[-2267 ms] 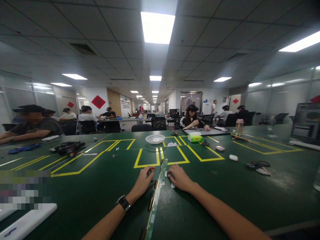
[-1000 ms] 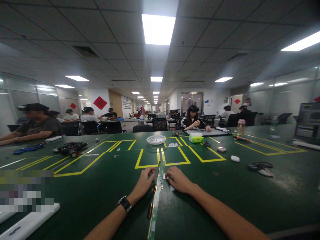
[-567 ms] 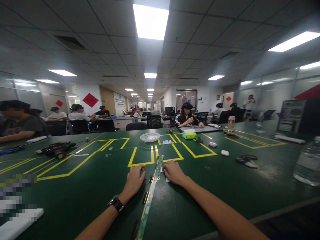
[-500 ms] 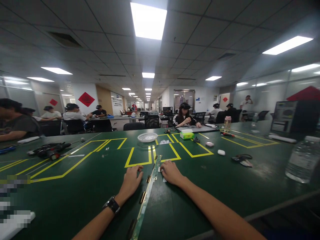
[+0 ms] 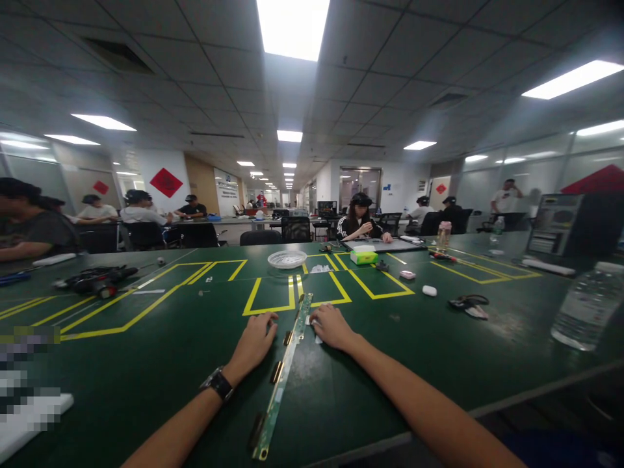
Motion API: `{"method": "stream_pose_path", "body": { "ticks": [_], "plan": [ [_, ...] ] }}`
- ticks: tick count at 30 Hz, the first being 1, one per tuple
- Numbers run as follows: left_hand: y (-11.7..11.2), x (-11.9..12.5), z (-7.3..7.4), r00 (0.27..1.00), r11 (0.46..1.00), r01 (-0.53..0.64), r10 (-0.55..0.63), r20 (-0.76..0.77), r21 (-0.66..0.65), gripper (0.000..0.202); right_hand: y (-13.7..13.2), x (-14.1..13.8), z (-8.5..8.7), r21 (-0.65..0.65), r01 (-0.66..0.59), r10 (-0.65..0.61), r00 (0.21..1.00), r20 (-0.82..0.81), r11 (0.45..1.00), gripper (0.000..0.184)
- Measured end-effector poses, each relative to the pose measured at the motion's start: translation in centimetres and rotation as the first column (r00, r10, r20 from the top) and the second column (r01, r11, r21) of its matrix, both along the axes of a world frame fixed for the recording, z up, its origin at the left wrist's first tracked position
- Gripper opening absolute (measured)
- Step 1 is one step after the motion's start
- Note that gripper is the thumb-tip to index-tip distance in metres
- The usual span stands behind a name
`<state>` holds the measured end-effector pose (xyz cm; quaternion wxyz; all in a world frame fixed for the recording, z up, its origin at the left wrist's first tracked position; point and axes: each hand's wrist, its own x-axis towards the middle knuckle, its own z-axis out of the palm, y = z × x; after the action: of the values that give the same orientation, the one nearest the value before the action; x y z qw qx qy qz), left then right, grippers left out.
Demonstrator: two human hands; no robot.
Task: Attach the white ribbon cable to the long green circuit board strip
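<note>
A long narrow green circuit strip with brass tabs lies on the dark green table, running from the near edge away from me. My left hand, with a black watch on the wrist, rests palm down left of the strip, fingers loosely curled on the table. My right hand rests just right of the strip's far part, fingers curled over a small white scrap. Whether the fingertips pinch anything is hidden.
Yellow tape boxes mark the table beyond my hands. A white dish, a green box, small white items and black tools lie farther off. A clear water bottle stands at right. Several people sit at the tables behind.
My head has turned right and tipped slightly, so the bottle came into view at right. Both hands have stayed beside the strip, hardly shifting.
</note>
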<state>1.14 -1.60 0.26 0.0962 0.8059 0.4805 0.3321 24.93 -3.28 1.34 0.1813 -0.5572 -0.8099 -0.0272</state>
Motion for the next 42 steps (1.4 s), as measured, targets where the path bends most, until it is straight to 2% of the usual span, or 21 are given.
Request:
{"method": "stream_pose_path", "body": {
  "ticks": [2,7,9,11,15,17,19,23,26,31,33,35,40,42],
  "plan": [
    [0.0,0.1,0.0,1.0,1.0,0.003,-0.003,-0.004,0.004,0.032,-0.1,-0.1,-0.1,-0.008,-0.041,0.041,0.999,-0.011,0.999,0.019],
    [-0.3,0.2,0.2,1.0,1.0,-0.005,0.005,-0.025,-0.021,0.032,-1.5,-2.1,-0.2,0.027,-0.263,0.263,0.964,-0.024,0.964,0.017],
    [-0.5,0.3,0.4,0.999,0.999,-0.002,0.0,-0.041,-0.037,0.032,-1.6,-2.4,-0.2,0.032,-0.294,0.295,0.955,-0.028,0.955,0.017],
    [-0.7,0.4,0.6,0.999,0.999,0.002,-0.004,-0.053,-0.043,0.032,-1.4,-2.2,0.0,0.029,-0.25,0.251,0.967,-0.034,0.968,0.018],
    [-1.0,0.5,0.8,0.998,0.999,-0.006,0.003,-0.067,-0.048,0.032,-0.2,-1.0,0.0,0.0,-0.042,0.042,0.999,-0.031,0.999,0.016],
    [-1.1,0.5,0.9,0.997,0.999,-0.01,0.006,-0.072,-0.051,0.031,0.0,-0.6,0.0,0.002,0.011,-0.011,1.0,-0.023,1.0,0.017],
    [-1.1,0.6,1.0,0.997,0.999,-0.012,0.009,-0.073,-0.045,0.031,-0.1,-0.7,-0.2,0.019,-0.009,0.01,1.0,-0.015,1.0,0.017],
    [-1.1,0.7,1.0,0.997,0.999,-0.02,0.017,-0.069,-0.043,0.03,-0.7,-1.6,-0.5,0.034,-0.129,0.129,0.992,0.003,0.991,0.015],
    [-1.1,0.6,0.9,0.998,0.999,-0.022,0.019,-0.061,-0.038,0.03,-0.6,-1.6,-0.5,0.049,-0.131,0.13,0.991,0.005,0.99,0.016],
    [-1.1,0.6,0.9,0.998,0.999,-0.002,-0.001,-0.066,-0.04,0.029,0.5,0.2,-0.3,0.05,0.119,-0.12,0.993,0.003,0.992,0.019],
    [-1.1,0.6,0.9,0.998,0.999,0.011,-0.013,-0.069,-0.042,0.029,0.7,0.5,-0.3,0.049,0.162,-0.162,0.987,-0.001,0.986,0.018],
    [-1.0,0.6,0.7,0.997,0.999,0.017,-0.02,-0.069,-0.035,0.028,0.4,0.2,-0.4,0.044,0.123,-0.123,0.992,-0.004,0.991,0.017],
    [-0.7,0.7,0.4,0.998,1.0,0.017,-0.018,-0.053,-0.008,0.027,-0.9,-2.0,-0.7,0.042,-0.129,0.129,0.992,0.015,0.991,0.016],
    [-0.7,0.6,0.4,0.999,1.0,0.021,-0.021,-0.048,-0.004,0.027,-0.8,-2.2,-0.7,0.054,-0.146,0.145,0.989,0.014,0.988,0.017]
  ]
}}
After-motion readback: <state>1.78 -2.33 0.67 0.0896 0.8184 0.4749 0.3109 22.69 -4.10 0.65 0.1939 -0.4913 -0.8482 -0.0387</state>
